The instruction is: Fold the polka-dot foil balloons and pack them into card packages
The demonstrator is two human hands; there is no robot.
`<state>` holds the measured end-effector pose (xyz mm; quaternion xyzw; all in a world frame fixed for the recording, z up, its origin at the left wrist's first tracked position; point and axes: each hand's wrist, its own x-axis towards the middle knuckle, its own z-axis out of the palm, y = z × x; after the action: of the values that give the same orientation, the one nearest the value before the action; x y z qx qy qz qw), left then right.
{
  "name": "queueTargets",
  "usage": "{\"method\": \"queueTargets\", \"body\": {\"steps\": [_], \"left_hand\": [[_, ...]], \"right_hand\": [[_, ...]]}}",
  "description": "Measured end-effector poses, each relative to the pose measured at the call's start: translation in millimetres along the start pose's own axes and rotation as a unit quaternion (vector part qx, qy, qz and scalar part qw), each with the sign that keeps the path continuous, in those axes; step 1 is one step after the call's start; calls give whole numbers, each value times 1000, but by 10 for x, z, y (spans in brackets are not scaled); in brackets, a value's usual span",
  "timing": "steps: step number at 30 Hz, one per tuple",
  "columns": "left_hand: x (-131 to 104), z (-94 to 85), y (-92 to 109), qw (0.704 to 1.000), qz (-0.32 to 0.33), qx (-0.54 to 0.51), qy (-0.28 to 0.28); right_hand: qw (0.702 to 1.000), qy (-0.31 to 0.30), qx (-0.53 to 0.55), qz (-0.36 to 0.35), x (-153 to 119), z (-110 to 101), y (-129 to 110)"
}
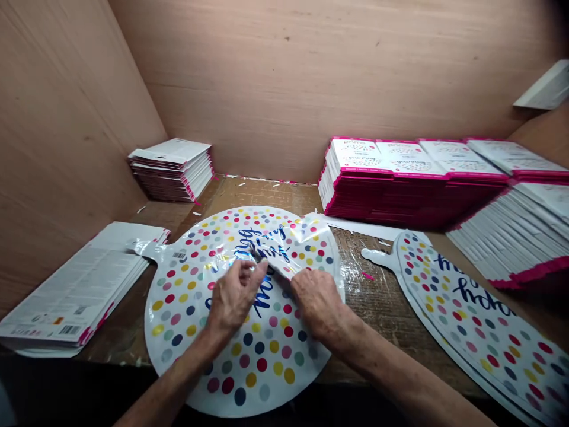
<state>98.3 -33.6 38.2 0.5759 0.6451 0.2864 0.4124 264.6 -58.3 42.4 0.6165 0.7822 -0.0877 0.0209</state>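
A flat, round foil balloon (249, 362) with coloured dots and dark blue lettering lies on the table, its tail pointing left. Over its middle, my left hand (235, 290) has thumb and fingers pinched near a raised fold. My right hand (315, 296) is closed on the folded foil just to the right, its fingers curled under and partly hidden. Between the two hands the foil rises in a crease, with shiny wrinkles towards the upper right. Whether the fold belongs to this balloon or to a second one on top, I cannot tell.
More dotted balloons (480, 332) lie stacked at the right. White and pink packets stand in rows (382, 190) at the back right, with a smaller stack (173, 169) at the back left. Flat printed sleeves (66, 290) lie at the left. Wooden panels (267, 77) enclose the table (368, 296).
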Motion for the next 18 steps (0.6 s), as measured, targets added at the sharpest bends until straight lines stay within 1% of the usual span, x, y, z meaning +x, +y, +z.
{"method": "queueTargets", "body": {"steps": [1,2,3,4,6,7,8,10,11,12,13,14,15,16,17,18], "left_hand": [[-121,33,8,995,-42,-78,-51],[-208,63,-1,982,-71,-150,-93],[-261,82,-22,967,-89,-211,-112],[-281,83,-53,955,-97,-259,-109],[-265,17,-126,940,-104,-316,-79],[-251,-45,-163,934,-110,-333,-74],[-244,-118,-195,928,-119,-344,-82],[-267,-270,-252,926,-139,-329,-121],[-294,-338,-279,936,-147,-288,-135],[-324,-396,-309,954,-148,-224,-131],[-352,-444,-344,975,-136,-140,-105],[-371,-484,-387,992,-103,-49,-53],[-378,-518,-436,998,-43,35,6],[-369,-546,-489,993,38,101,54],[-345,-570,-545,978,130,145,74],[-308,-591,-599,959,217,172,62]], "right_hand": [[1000,14,24,-1,-66,-37,-55],[998,26,55,-23,-134,-64,-81],[993,35,91,-67,-199,-78,-74],[982,42,128,-130,-259,-76,-37],[948,63,176,-259,-339,-22,105],[934,80,177,-299,-349,27,188],[927,104,162,-321,-337,84,266],[925,158,108,-328,-259,207,372],[925,179,77,-325,-206,263,396],[924,193,49,-325,-153,308,403],[923,197,28,-329,-106,341,397],[922,192,13,-335,-71,361,384],[921,183,8,-343,-49,369,369],[921,174,12,-349,-40,366,354],[921,168,24,-350,-39,356,342],[924,166,41,-343,-42,340,332]]}}
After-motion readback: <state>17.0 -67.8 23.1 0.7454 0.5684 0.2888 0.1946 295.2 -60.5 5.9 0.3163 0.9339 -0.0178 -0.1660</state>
